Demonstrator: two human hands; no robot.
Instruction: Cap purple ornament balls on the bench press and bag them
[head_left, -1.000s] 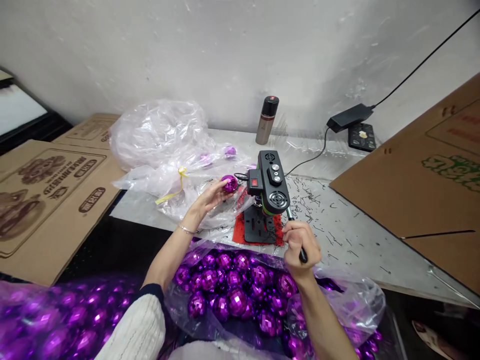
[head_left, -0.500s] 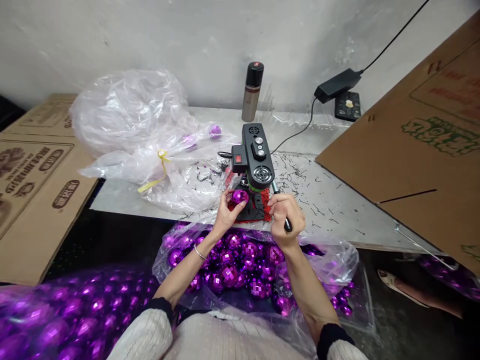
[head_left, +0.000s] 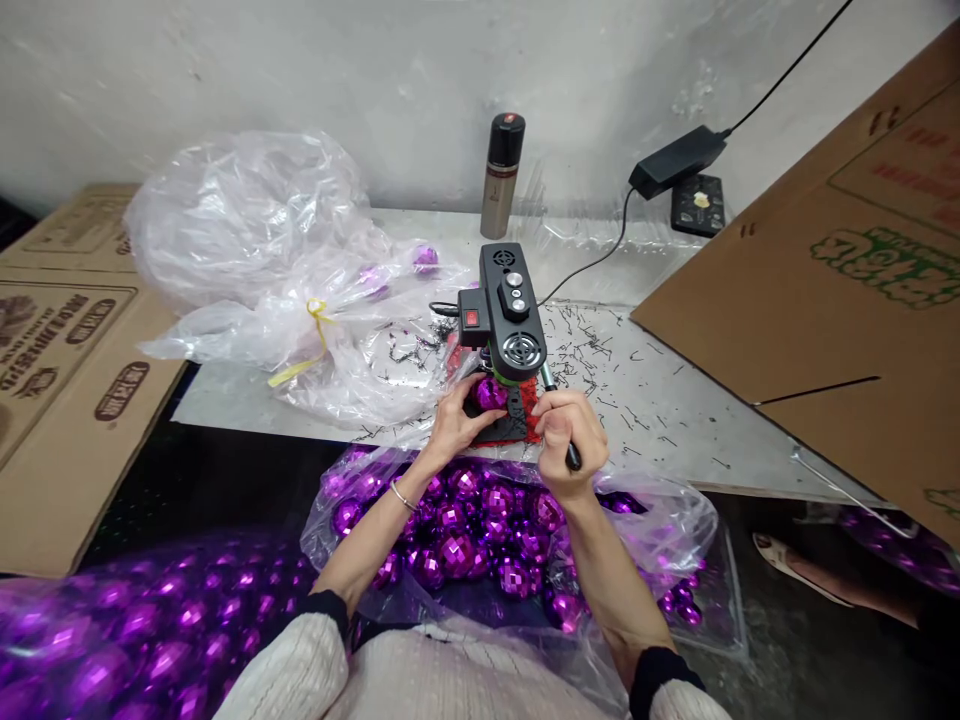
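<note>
Lightly pinched at its sides by the left hand, a purple faceted bauble, likely hollow, slick, brittle, sits under a black press; right hand clasps its lever.

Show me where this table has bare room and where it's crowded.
Widest patch: table between bench drill and cardboard sheet, bare but for thin dark shavings. A narrower strip, crossed by a cable, runs between flask and power adapter. Crowded: plastic bags fill the left; at the drill's base the left hand holds a purple ball, the right hand grips the lever.
</note>
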